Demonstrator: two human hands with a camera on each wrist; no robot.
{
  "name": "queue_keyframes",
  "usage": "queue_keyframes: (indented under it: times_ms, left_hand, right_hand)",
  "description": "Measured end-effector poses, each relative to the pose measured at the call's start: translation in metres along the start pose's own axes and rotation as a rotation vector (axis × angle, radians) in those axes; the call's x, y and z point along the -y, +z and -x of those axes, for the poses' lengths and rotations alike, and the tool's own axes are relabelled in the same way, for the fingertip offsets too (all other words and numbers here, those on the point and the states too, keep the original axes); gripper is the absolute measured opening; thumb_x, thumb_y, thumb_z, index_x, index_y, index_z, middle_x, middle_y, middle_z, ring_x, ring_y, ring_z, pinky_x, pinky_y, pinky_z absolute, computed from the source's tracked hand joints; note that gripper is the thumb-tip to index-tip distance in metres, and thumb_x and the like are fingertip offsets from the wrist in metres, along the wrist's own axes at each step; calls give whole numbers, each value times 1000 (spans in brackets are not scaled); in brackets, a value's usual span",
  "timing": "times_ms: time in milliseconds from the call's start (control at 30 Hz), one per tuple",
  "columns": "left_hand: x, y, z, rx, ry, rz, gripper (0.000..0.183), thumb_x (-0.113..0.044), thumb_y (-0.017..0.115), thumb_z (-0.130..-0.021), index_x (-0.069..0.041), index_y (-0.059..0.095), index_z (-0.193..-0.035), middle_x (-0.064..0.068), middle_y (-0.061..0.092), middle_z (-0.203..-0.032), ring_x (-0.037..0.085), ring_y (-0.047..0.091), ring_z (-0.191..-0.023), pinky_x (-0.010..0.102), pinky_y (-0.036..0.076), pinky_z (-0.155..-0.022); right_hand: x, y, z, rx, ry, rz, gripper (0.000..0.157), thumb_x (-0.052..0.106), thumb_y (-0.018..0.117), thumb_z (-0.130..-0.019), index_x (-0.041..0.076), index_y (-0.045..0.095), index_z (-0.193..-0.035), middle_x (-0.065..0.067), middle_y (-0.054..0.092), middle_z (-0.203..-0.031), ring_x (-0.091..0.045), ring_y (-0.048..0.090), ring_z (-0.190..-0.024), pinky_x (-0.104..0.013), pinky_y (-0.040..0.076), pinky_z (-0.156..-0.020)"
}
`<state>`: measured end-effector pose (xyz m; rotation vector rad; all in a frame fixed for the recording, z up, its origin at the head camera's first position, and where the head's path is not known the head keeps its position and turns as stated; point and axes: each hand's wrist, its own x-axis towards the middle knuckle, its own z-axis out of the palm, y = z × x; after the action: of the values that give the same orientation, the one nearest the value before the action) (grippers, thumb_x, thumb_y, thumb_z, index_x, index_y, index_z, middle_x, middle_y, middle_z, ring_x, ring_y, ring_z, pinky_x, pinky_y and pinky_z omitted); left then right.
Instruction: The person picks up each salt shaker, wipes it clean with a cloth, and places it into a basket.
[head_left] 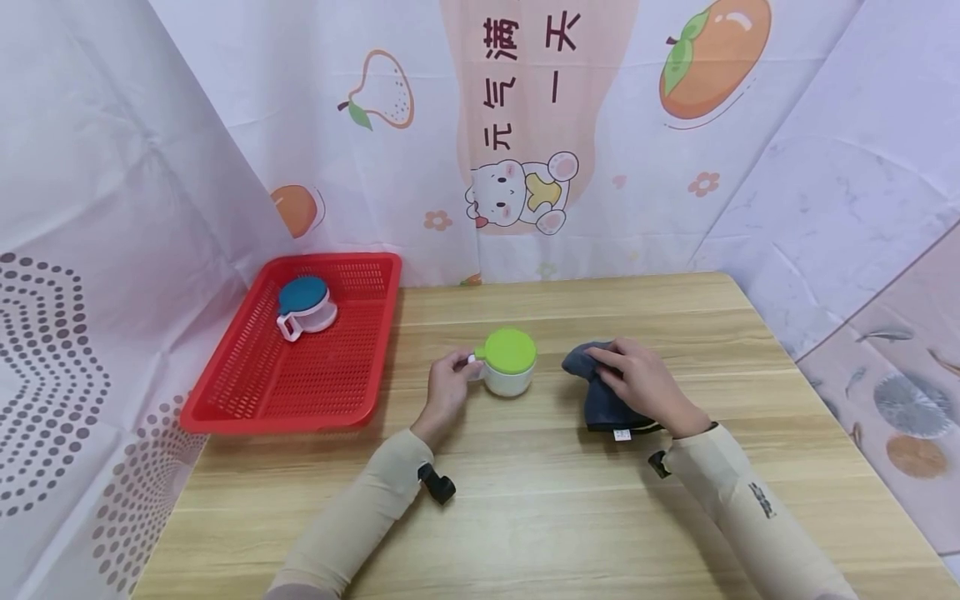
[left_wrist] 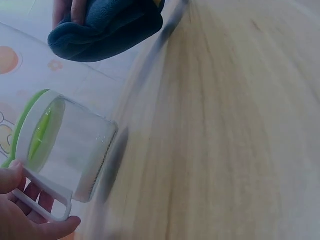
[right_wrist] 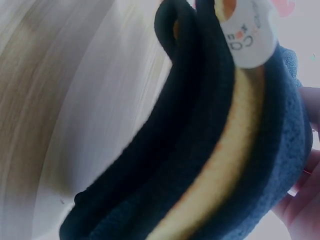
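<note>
My left hand (head_left: 447,385) grips the white handle (left_wrist: 47,200) of a clear seasoning jar (head_left: 508,382) with a bright green lid (head_left: 510,350). In the left wrist view the jar's base is close to the wooden table; whether it touches is hard to tell. To the jar's right, my right hand (head_left: 641,383) holds a folded dark blue cloth (head_left: 606,404), its fingers over the top. A white tag (right_wrist: 250,32) and a yellowish edge strip on the cloth show in the right wrist view. Cloth and jar are apart.
A red plastic basket (head_left: 315,419) stands at the table's left side. Inside it lies a similar jar with a blue lid (head_left: 303,294). Printed curtains hang behind the wooden table (head_left: 517,517) and on both sides.
</note>
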<state>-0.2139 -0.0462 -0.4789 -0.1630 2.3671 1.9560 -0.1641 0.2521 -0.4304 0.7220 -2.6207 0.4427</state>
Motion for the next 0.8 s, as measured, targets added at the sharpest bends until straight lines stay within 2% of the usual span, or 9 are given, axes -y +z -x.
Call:
queue_keyframes:
  times_ms: [300,800]
  left_hand:
    - [6,-2,0,-1,43,-1,25,-8,67,-90,3,68,-112,17,68,-111,22,62,-103,33,53,-91]
    - [8,-4,-2,-5,50,-47,23,-9,67,-90,1,68,-110,16,68,-108,24,63,-102,37,53,-93]
  right_hand:
    - [0,0,1,16,14,-6,32,2,72,-83,6,71,-115,-13,61,-94,-25,58,-76,-38,47,-64]
    - [-2,2,2,22,22,-10,32,2,72,-83,6,70,-115,-12,62,-94,-25,59,-77,-39,48,-64]
